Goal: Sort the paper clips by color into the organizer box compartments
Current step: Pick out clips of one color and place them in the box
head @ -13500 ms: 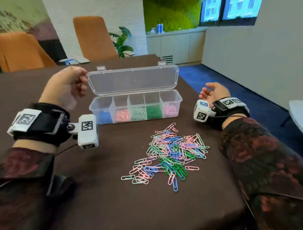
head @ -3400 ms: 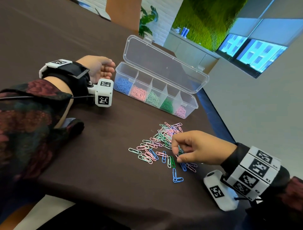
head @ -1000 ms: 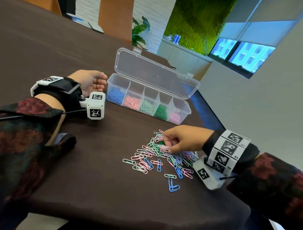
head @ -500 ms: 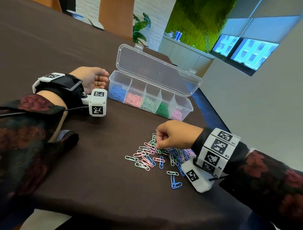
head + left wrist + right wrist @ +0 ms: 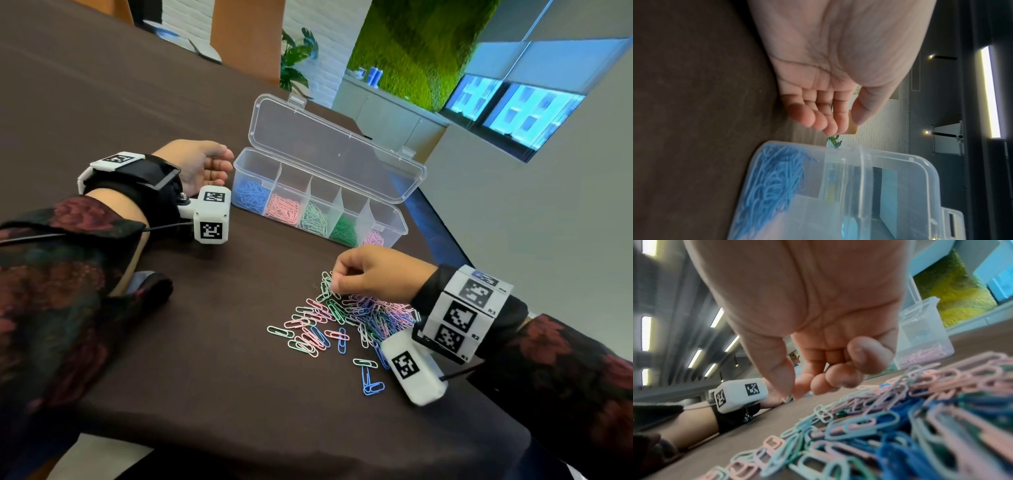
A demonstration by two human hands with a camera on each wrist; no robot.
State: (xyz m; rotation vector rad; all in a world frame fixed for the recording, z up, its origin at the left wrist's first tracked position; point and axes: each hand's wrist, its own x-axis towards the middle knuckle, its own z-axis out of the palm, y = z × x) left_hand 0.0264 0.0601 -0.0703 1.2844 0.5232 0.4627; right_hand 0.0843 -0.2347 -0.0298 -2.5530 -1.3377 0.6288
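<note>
Right wrist view showed the right hand (image 5: 818,337) curled, thumb meeting fingertips (image 5: 803,386) low over the paper clips (image 5: 900,418); whether they pinched one I cannot tell. Head view showed the organizer box (image 5: 387,219) beyond that mixed pile, lid open, holding sorted colours. Beside its blue end, the left hand (image 5: 202,164) lay relaxed, holding nothing.

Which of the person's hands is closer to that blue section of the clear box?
Left. The left hand rests on the table right beside the blue compartment at the box's end; the right hand is over the loose clip pile, nearer the box's opposite end.
</note>
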